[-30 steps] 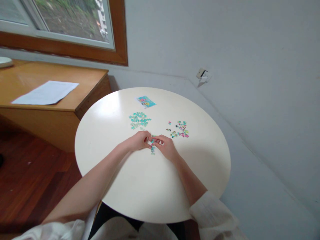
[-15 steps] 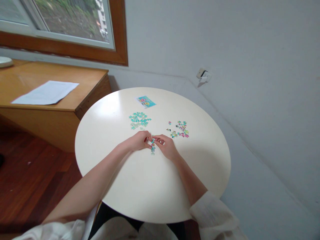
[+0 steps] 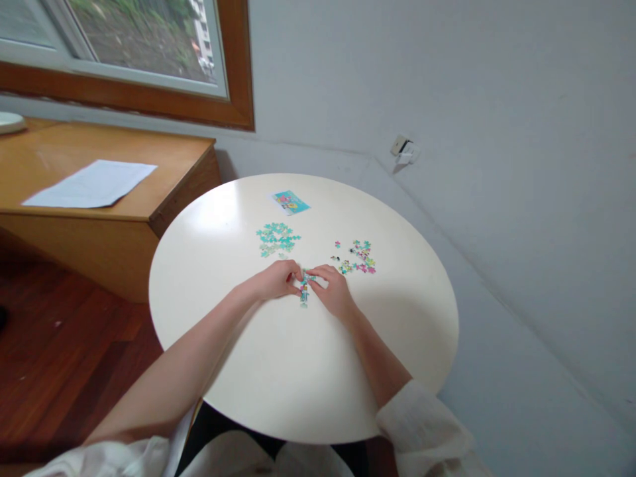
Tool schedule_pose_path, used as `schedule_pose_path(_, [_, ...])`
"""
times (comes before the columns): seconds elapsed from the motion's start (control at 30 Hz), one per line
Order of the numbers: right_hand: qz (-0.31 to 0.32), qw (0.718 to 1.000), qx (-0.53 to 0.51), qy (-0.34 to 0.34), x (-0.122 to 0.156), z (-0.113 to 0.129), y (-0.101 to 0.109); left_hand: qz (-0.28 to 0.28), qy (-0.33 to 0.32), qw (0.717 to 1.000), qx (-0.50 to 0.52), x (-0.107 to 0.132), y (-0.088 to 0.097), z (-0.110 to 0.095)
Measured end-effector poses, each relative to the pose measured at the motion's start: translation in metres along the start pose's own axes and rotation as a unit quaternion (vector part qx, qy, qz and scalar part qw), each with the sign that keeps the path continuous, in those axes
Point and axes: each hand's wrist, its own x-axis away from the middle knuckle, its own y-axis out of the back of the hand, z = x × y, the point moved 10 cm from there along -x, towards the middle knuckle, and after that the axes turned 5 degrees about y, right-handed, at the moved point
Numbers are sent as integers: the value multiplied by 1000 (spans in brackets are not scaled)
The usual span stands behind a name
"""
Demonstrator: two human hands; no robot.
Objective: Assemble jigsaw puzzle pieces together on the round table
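No readable text, numbers or signs, colourful card [image 3: 291,202] and white sheet [image 3: 94,184] (any print too small) both illegible

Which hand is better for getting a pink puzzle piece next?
Probably the right hand: the pink puzzle piece lies on its side, just beyond it. The left hand is farther away, across the narrow strip of pieces.

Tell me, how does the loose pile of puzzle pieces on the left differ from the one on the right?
The left pile is mostly teal and pale green; the right pile mixes pink, yellow, green and dark bits. The left pile is mostly bunched together, while the right pile has more gaps. Both are small puzzle pieces lying on the round white table.
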Motion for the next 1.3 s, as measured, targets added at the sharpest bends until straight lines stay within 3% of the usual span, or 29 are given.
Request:
schedule_pose_path(0.6, [27, 999, 34, -21, -1, -11, -8, 6, -24, 1000, -4, 0, -2, -4])
schedule_pose_path(1.3, [7, 999, 28, -23, -1, -10, -4, 40, -82, 996, 19, 2, -10, -10])
